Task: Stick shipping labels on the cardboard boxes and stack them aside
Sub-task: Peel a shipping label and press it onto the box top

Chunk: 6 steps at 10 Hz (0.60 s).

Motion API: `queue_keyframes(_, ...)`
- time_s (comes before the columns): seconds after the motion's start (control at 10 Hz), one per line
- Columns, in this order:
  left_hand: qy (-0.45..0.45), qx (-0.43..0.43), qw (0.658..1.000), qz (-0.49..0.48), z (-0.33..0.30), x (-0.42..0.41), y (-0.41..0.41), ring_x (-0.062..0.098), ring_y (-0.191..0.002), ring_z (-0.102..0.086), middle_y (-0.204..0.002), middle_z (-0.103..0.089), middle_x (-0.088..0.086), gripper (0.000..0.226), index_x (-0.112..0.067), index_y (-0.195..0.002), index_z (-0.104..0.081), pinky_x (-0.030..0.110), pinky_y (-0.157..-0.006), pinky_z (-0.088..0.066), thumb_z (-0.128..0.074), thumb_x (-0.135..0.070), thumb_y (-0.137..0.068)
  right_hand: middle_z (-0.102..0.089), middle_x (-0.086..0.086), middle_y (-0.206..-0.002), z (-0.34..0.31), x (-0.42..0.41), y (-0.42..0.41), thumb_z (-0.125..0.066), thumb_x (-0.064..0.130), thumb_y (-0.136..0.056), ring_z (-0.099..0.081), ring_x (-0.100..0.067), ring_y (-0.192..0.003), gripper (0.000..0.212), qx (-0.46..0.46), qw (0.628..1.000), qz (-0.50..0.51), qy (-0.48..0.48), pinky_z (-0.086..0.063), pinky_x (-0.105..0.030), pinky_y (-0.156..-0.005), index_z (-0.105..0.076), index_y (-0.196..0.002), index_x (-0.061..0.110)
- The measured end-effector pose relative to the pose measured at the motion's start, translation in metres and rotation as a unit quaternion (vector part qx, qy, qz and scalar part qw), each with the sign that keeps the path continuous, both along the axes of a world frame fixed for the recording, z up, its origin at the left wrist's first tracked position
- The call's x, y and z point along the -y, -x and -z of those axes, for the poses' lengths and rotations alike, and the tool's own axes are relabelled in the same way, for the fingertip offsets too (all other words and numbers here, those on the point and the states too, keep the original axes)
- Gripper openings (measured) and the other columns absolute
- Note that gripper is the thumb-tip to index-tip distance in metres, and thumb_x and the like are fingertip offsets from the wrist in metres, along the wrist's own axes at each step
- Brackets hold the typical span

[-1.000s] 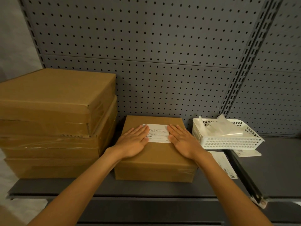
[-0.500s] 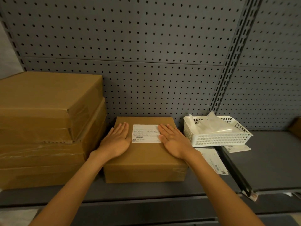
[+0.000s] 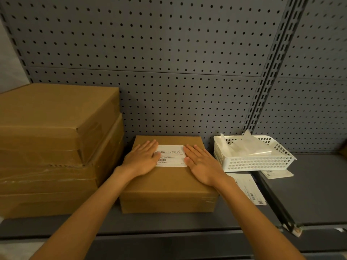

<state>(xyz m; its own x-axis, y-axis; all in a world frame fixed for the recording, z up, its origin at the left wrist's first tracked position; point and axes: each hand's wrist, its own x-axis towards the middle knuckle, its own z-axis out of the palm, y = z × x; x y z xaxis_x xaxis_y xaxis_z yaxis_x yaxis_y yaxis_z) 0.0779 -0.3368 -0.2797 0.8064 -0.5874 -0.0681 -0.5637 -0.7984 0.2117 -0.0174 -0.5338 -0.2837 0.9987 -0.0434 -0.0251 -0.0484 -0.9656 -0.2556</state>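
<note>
Brown cardboard box [image 3: 169, 186], white barcoded label [image 3: 171, 156], white lattice basket [image 3: 253, 162], grey perforated back panel [image 3: 150, 53]

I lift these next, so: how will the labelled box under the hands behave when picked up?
The small box looks stiff: crisp edges under both flat hands. Low and wide, it probably won't tip. Its taped front edge may be slick.
</note>
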Motion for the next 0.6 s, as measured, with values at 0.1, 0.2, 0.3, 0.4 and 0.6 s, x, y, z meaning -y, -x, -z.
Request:
queue_keyframes(0.1,-0.002,0.001,1.000,-0.006,0.001,-0.005,0.001,0.007,-0.145,0.008,-0.159,0.009,-0.006,0.056,-0.021,-0.152,0.004,0.029,-0.117,0.004,-0.008,-0.044,-0.101,-0.001,0.010,-0.160,-0.003,-0.001,0.000,-0.013,0.041,-0.103,0.005,-0.008,-0.146,0.052,-0.012,1.000,0.004,0.003,0.004,-0.032,-0.120,-0.004,-0.152,0.027)
queue_keyframes(0.2,0.004,0.009,1.000,-0.009,0.003,-0.001,0.002,0.008,-0.145,0.008,-0.159,0.009,-0.006,0.056,-0.021,-0.151,0.005,0.029,-0.118,0.004,-0.009,-0.043,-0.101,-0.001,0.005,-0.160,-0.011,-0.011,-0.006,-0.015,0.037,-0.103,0.004,-0.011,-0.147,0.053,-0.019,0.999,0.016,0.023,0.003,-0.034,-0.119,-0.006,-0.152,0.021)
queue_keyframes(0.3,0.007,0.008,1.000,-0.011,0.004,-0.002,-0.001,0.007,-0.145,0.008,-0.159,0.008,-0.006,0.056,-0.021,-0.152,0.004,0.029,-0.117,0.005,-0.010,-0.043,-0.102,0.000,0.003,-0.160,-0.012,-0.042,-0.019,-0.015,0.035,-0.102,0.004,-0.011,-0.147,0.055,-0.007,0.999,-0.010,0.040,0.003,-0.034,-0.119,-0.004,-0.153,0.018)
queue_keyframes(0.4,0.008,0.003,1.000,-0.011,0.004,-0.002,-0.001,0.006,-0.145,0.007,-0.159,0.008,-0.007,0.055,-0.022,-0.152,0.003,0.029,-0.118,0.004,-0.010,-0.042,-0.102,0.000,0.004,-0.160,-0.008,-0.051,-0.025,-0.014,0.035,-0.102,0.002,-0.009,-0.147,0.054,-0.009,0.999,-0.021,0.031,0.003,-0.032,-0.119,-0.004,-0.153,0.019)
queue_keyframes(0.6,0.006,0.004,1.000,-0.015,0.003,-0.003,0.000,0.006,-0.145,0.007,-0.159,0.008,-0.007,0.055,-0.022,-0.152,0.004,0.029,-0.118,0.005,-0.010,-0.041,-0.102,-0.003,0.006,-0.160,-0.007,-0.038,-0.022,-0.010,0.039,-0.103,0.001,-0.006,-0.146,0.053,-0.015,1.000,-0.011,0.012,0.003,-0.031,-0.119,-0.006,-0.153,0.021)
